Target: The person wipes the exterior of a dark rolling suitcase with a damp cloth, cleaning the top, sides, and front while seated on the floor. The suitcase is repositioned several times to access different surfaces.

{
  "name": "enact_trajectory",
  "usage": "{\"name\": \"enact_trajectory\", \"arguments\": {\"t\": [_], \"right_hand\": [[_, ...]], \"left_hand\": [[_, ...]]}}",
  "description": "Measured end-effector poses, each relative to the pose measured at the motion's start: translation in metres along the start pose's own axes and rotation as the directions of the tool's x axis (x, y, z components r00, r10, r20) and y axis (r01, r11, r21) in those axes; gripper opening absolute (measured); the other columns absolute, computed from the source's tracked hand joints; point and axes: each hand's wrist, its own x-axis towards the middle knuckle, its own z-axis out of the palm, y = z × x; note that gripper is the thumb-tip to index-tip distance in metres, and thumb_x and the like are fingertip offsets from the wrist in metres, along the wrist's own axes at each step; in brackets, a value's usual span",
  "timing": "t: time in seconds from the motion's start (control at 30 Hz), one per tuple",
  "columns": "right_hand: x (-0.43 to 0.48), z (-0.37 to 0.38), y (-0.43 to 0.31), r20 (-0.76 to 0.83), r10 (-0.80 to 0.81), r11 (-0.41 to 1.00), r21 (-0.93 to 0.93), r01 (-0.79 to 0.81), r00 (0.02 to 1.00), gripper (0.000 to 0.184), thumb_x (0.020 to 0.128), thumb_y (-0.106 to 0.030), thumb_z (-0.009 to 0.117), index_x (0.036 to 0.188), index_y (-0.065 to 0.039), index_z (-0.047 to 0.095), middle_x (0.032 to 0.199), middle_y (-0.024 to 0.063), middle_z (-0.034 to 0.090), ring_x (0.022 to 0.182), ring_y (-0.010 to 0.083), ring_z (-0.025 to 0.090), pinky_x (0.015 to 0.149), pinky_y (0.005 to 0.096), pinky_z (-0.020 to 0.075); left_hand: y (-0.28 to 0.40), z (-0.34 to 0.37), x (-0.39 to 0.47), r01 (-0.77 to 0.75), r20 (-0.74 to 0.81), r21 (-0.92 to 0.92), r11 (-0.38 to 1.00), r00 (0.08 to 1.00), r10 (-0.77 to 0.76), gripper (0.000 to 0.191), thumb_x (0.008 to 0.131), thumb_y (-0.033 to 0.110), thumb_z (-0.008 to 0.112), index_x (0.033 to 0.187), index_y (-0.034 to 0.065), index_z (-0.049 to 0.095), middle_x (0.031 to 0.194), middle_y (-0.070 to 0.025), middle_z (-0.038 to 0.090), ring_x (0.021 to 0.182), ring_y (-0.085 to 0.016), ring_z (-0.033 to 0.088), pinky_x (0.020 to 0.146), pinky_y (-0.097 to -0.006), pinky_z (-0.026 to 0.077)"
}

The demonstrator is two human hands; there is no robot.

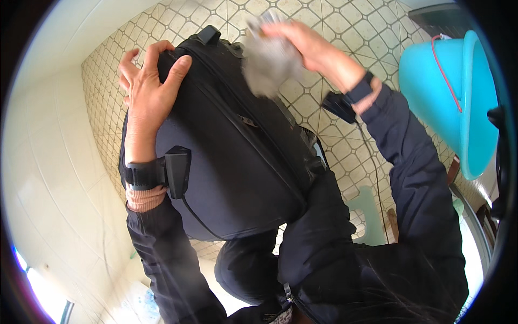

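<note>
A black fabric suitcase (226, 162) leans against my legs, with its zipped side towards the right. My left hand (151, 79) grips its upper left corner, the thumb on the near face and some fingers spread past the edge. A greyish rag (267, 67), blurred by motion, hangs bunched from my right hand (295, 40). The rag overlaps the suitcase's upper right side in the view; whether it touches the fabric I cannot tell. A zip pull (247, 120) shows on the suitcase's side. Black strapped devices with cables sit on both my wrists.
On the right, a turquoise plastic bucket (433, 89) with a red handle lies within reach of my right arm. A pale green plastic stool (366, 210) stands beside my right leg on the patterned tile floor (344, 24). A cream tiled wall (44, 141) rises on the left.
</note>
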Motion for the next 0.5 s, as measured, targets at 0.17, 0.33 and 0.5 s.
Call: {"name": "enact_trajectory", "arguments": {"t": [0.17, 0.33, 0.5], "right_hand": [[0.104, 0.103, -0.024, 0.258, -0.259, 0.835, -0.425, 0.35, 0.931, 0.057, 0.091, -0.057, 0.053, 0.113, -0.007, 0.069, 0.108, 0.0121, 0.067, 0.1, 0.0193, 0.062, 0.086, 0.0358, 0.0477], [0.11, 0.112, -0.013, 0.313, -0.055, 0.908, -0.38, 0.178, 0.948, 0.066, 0.09, -0.064, 0.051, 0.114, -0.004, 0.068, 0.11, 0.0133, 0.068, 0.1, 0.0228, 0.062, 0.09, 0.0326, 0.0464], [0.055, 0.108, 0.012, 0.161, -0.438, 0.759, -0.46, 0.46, 0.884, 0.049, 0.093, -0.051, 0.055, 0.102, -0.004, 0.066, 0.087, 0.0127, 0.07, 0.088, 0.0245, 0.067, 0.08, 0.0349, 0.0495]], "left_hand": [[-0.012, -0.003, 0.007, -0.017, 0.082, -0.292, 0.956, 0.996, 0.043, 0.034, 0.096, 0.033, 0.049, 0.126, 0.017, 0.054, 0.117, -0.0145, 0.059, 0.114, -0.034, 0.053, 0.099, -0.0418, 0.04], [-0.014, -0.006, 0.004, 0.209, 0.086, -0.409, 0.888, 0.978, -0.19, 0.039, 0.097, 0.027, 0.048, 0.133, 0.0115, 0.042, 0.124, -0.0218, 0.058, 0.117, -0.037, 0.054, 0.1, -0.0421, 0.04], [-0.023, 0.001, 0.005, 0.087, 0.142, -0.231, 0.969, 0.988, -0.055, 0.049, 0.094, 0.041, 0.056, 0.132, 0.0112, 0.046, 0.127, -0.0213, 0.057, 0.123, -0.036, 0.05, 0.104, -0.0426, 0.037]]}}
